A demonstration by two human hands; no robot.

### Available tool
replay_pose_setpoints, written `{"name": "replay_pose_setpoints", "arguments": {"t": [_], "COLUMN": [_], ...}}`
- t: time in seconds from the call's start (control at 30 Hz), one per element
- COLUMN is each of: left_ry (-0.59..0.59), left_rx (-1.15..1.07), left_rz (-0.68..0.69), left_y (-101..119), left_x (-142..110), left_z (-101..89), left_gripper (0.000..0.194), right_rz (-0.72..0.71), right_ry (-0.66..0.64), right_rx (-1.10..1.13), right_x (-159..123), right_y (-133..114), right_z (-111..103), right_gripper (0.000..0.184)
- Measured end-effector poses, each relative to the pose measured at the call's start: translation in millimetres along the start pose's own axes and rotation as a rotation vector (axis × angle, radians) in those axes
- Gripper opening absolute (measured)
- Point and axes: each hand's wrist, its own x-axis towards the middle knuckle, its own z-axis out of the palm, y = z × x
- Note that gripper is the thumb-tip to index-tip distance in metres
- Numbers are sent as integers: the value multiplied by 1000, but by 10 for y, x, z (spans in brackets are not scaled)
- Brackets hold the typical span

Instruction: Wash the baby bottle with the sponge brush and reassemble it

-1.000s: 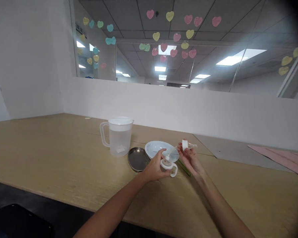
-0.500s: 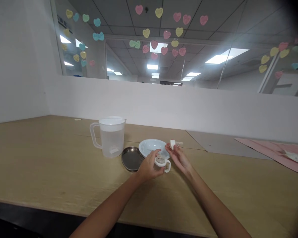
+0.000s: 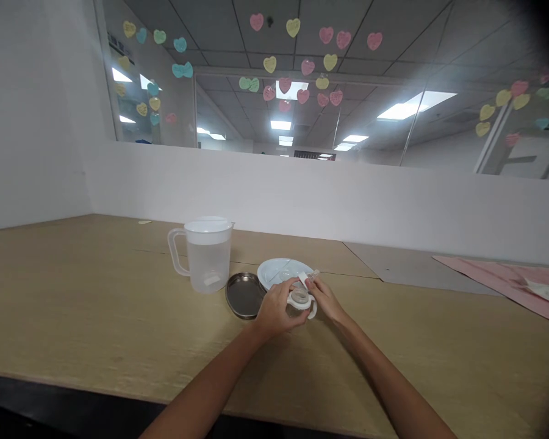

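My left hand [image 3: 274, 311] is wrapped around a small clear baby bottle [image 3: 301, 297] with a white handled collar. The bottle's mouth is uncovered and faces up toward me. Between the fingers of my right hand [image 3: 326, 297] is a clear bottle nipple with a white screw ring [image 3: 304, 280], tilted on its side just above the bottle's mouth. Whether ring and bottle touch, I cannot tell. A white bowl [image 3: 268, 268] lies right behind both hands, partly covered by them. To its left, a round metal tray [image 3: 244, 296] sits close by my left hand.
A translucent plastic pitcher [image 3: 209, 262] with its handle to the left stands left of the metal tray. At the far right lies a pink cloth [image 3: 485, 273] on a grey mat [image 3: 402, 268]. A white wall [image 3: 279, 189] rises behind the wooden table [image 3: 119, 329].
My right hand has moved left and closer to the bottle, bringing the nipple and ring over beside its mouth. My left hand still holds the bottle, shifted slightly right.
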Motion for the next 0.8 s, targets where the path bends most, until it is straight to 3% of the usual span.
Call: {"name": "replay_pose_setpoints", "arguments": {"t": [0.4, 0.63, 0.7, 0.8], "left_ry": [6, 162, 263, 534], "left_rx": [96, 85, 32, -156], "left_rz": [121, 87, 64, 15], "left_y": [-51, -244, -143, 376], "left_x": [-15, -72, -1, 135], "left_z": [-95, -75, -122, -479], "left_gripper": [55, 46, 43, 45], "right_rz": [-47, -83, -81, -86], "right_ry": [56, 99, 113, 148], "right_rx": [-29, -63, -41, -29], "right_x": [24, -20, -20, -13], "right_y": [-22, -46, -23, -1], "right_z": [21, 71, 76, 72], "right_gripper": [43, 48, 50, 51]}}
